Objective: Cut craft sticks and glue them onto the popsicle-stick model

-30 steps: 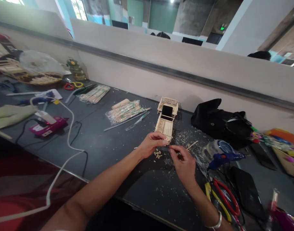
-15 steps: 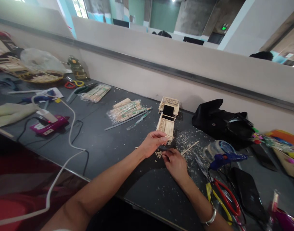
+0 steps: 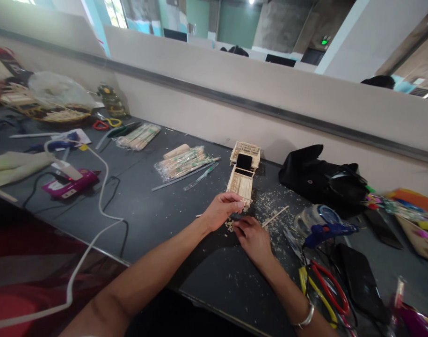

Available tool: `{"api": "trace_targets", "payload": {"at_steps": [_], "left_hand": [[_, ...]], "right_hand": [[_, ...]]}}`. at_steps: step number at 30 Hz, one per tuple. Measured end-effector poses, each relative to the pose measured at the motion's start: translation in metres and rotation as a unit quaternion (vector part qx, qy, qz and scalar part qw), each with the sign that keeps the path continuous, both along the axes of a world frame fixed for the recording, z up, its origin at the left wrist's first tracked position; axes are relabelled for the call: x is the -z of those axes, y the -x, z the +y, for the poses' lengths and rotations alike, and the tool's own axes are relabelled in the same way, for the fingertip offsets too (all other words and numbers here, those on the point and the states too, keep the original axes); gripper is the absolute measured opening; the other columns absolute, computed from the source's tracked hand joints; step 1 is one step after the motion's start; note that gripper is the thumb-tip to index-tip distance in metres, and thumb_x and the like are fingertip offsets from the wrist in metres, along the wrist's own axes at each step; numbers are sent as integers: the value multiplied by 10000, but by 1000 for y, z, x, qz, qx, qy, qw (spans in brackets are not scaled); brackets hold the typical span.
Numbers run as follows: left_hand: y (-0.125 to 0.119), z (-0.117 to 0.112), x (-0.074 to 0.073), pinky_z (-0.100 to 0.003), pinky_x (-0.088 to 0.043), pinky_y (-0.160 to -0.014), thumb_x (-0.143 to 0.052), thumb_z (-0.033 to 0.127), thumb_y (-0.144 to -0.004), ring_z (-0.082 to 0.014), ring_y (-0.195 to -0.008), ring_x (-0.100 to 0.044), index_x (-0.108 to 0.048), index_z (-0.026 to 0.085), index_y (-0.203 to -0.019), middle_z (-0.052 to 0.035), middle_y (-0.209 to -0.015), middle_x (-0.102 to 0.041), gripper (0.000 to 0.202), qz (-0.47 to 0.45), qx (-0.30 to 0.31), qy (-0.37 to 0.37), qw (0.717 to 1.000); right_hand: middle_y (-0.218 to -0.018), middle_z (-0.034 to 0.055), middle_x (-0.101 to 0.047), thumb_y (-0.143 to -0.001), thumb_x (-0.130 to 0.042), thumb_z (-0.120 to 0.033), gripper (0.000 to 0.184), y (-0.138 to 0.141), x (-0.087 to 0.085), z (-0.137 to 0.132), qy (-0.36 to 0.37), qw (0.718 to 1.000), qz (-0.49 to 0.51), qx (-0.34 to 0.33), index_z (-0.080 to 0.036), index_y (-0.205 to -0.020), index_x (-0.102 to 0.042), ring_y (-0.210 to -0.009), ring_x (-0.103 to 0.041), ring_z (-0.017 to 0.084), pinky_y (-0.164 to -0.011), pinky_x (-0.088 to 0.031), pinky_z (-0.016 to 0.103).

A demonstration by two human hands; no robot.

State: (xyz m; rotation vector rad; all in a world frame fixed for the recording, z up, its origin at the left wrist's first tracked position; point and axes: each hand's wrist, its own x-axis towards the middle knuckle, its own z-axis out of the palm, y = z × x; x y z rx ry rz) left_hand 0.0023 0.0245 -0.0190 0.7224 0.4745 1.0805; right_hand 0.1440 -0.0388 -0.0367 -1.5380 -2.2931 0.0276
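A small model made of wooden sticks [image 3: 241, 186] stands on the dark table, with a dark rectangular panel [image 3: 244, 162] at its middle. My left hand [image 3: 222, 211] is closed, thumb and fingers pinched together at the model's near end. Whatever sits in that pinch is too small to name. Just below it, my right hand [image 3: 254, 238] rests low on the table with curled fingers. Its fingertips are beside a little heap of cut stick bits [image 3: 229, 226]; what they grip is hidden. A loose wooden stick [image 3: 276, 216] lies to the right.
Bagged wooden sticks [image 3: 185, 164] lie left of the model. On the right are a black bag [image 3: 319, 180], a clear jar [image 3: 319, 217], a blue glue gun [image 3: 331, 233] and red-and-yellow-handled tools [image 3: 331, 290]. A white cable [image 3: 103, 206] runs from a purple power strip [image 3: 71, 183].
My right hand has shifted very slightly left, towards the cut bits. My left hand stays at the model's near end. Another person's hand has come into view at the far left.
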Motion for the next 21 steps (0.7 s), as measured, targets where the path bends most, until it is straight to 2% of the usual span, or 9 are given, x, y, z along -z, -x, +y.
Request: {"api": "trace_targets", "payload": {"at_steps": [4,8,12,17,21], "left_hand": [[0,-1,-3,-244,-419,-575,-956,331,-402,-83,-509,-551,-719,139,-635,30,-544,-632,385,3,-2,4,1000],[0,-2,-5,-239,-419,-568,-957,328,-391,-85,-503,-562,-720,150,-629,32,-537,-639,380,4,-5,9,1000],[0,-1,-3,-241,-428,-577,-955,321,-404,-78,-497,-555,-724,149,-635,32,-538,-643,370,-1,-6,5,1000],[0,-1,-2,-244,-421,-574,-954,326,-410,-81,-510,-559,-720,143,-646,27,-566,-651,380,2,-3,5,1000],[0,-1,-3,-240,-414,-570,-954,322,-415,-84,-513,-561,-719,146,-644,26,-560,-647,372,2,1,4,1000]], "right_hand": [[-906,57,-727,-891,-544,-155,213,2,-9,-1,58,998,-25,17,-241,-827,-728,-882,-654,207,-747,-482,289],[-847,46,-710,-846,-551,-133,187,1,-14,-3,80,995,-26,49,-235,-788,-697,-857,-648,196,-719,-451,261],[-821,35,-699,-792,-547,-108,170,-2,-12,-4,75,992,5,106,-217,-799,-678,-792,-649,181,-689,-426,252],[-867,44,-714,-796,-533,-102,198,-6,-8,-5,59,993,19,105,-216,-842,-688,-844,-660,192,-727,-424,262],[-849,35,-711,-790,-540,-93,206,-11,-7,-5,43,988,9,149,-229,-846,-684,-807,-653,189,-683,-416,260]]}}
